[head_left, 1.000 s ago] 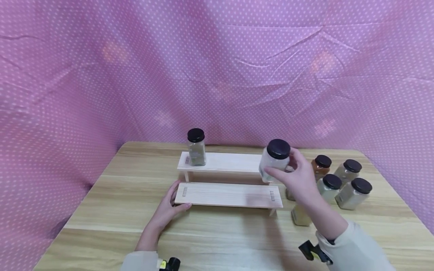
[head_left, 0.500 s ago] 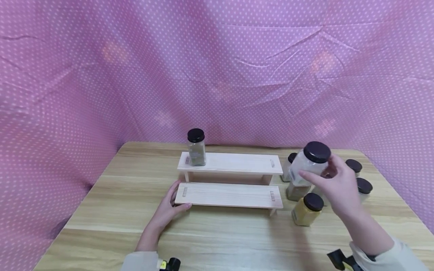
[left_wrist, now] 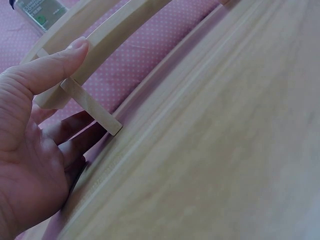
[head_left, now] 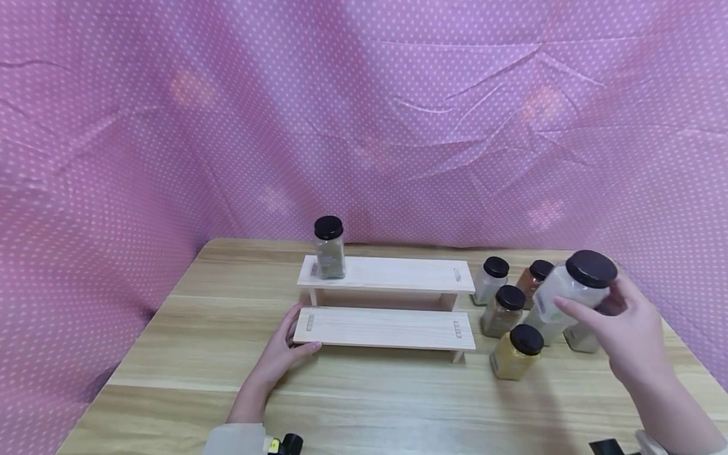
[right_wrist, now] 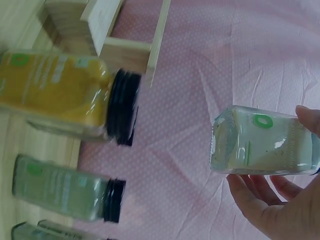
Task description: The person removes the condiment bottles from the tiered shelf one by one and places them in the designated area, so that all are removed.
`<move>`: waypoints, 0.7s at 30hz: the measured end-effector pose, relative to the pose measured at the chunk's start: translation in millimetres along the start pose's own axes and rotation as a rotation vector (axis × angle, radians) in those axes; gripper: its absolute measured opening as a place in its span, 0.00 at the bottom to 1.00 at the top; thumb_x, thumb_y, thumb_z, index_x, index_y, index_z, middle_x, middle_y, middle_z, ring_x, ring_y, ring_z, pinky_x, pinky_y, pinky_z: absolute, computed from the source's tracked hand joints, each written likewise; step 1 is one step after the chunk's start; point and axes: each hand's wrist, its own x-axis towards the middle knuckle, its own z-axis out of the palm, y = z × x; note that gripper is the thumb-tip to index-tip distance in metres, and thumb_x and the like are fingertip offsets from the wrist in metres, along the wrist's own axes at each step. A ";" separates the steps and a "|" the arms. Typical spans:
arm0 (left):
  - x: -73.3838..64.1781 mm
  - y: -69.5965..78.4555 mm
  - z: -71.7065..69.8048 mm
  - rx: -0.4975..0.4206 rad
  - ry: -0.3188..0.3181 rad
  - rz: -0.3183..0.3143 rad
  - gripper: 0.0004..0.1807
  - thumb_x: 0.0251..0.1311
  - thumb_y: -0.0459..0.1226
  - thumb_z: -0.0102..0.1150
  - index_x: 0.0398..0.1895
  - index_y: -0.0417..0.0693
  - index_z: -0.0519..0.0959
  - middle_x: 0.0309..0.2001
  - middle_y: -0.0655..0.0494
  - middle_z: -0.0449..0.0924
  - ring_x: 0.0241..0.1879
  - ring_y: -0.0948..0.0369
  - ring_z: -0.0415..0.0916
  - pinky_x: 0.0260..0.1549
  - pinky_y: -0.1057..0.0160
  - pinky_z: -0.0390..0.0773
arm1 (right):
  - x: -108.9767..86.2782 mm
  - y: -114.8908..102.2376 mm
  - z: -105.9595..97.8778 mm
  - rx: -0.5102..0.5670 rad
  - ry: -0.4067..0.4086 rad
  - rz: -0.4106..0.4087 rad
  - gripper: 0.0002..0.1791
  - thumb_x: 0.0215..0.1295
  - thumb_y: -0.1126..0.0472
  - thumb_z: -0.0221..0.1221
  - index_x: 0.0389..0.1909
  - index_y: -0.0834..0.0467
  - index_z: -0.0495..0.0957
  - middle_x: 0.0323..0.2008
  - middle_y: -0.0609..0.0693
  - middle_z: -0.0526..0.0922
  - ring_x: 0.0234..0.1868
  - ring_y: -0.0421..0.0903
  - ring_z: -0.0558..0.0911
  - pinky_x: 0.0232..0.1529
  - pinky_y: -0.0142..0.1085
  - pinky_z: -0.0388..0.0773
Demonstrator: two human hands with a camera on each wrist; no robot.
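Observation:
My left hand (head_left: 279, 351) grips the left end of a two-tier wooden spice rack, at its lower shelf (head_left: 383, 327). In the left wrist view the thumb lies over the board's edge and the fingers reach behind a short wooden leg (left_wrist: 92, 107). My right hand (head_left: 634, 335) holds a clear spice jar (head_left: 569, 294) with a black lid, raised over the jars at the right and tilted. Pale contents and a green-marked label show on that jar in the right wrist view. Another black-lidded jar (head_left: 330, 258) stands at the left end of the upper shelf (head_left: 404, 273).
Right of the rack stand several black-lidded jars, among them a yellow one (head_left: 512, 360), a brown one (head_left: 500, 316), a white one (head_left: 489, 284) and a reddish one (head_left: 531, 284). The held jar partly covers others. A pink dotted cloth (head_left: 364, 126) hangs behind the wooden table (head_left: 199, 354).
My right hand has moved the held jar rightward, from the rack's right end to over the jar group. My left hand and the rack have stayed put.

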 end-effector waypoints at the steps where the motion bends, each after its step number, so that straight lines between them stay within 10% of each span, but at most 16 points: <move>1: -0.3 0.1 -0.3 0.000 0.000 0.002 0.50 0.41 0.34 0.66 0.66 0.51 0.46 0.61 0.44 0.54 0.59 0.52 0.53 0.56 0.50 0.45 | -0.4 2.3 -2.8 0.011 -0.001 0.008 0.32 0.44 0.72 0.64 0.53 0.52 0.68 0.39 0.37 0.75 0.39 0.30 0.73 0.35 0.16 0.66; 21: -0.3 1.4 0.1 0.004 0.002 -0.006 0.50 0.41 0.35 0.66 0.66 0.51 0.46 0.61 0.43 0.54 0.59 0.51 0.52 0.57 0.49 0.45 | -18.0 53.6 -31.9 0.101 -0.009 0.078 0.32 0.47 0.74 0.60 0.54 0.48 0.66 0.40 0.33 0.72 0.40 0.26 0.70 0.42 0.16 0.62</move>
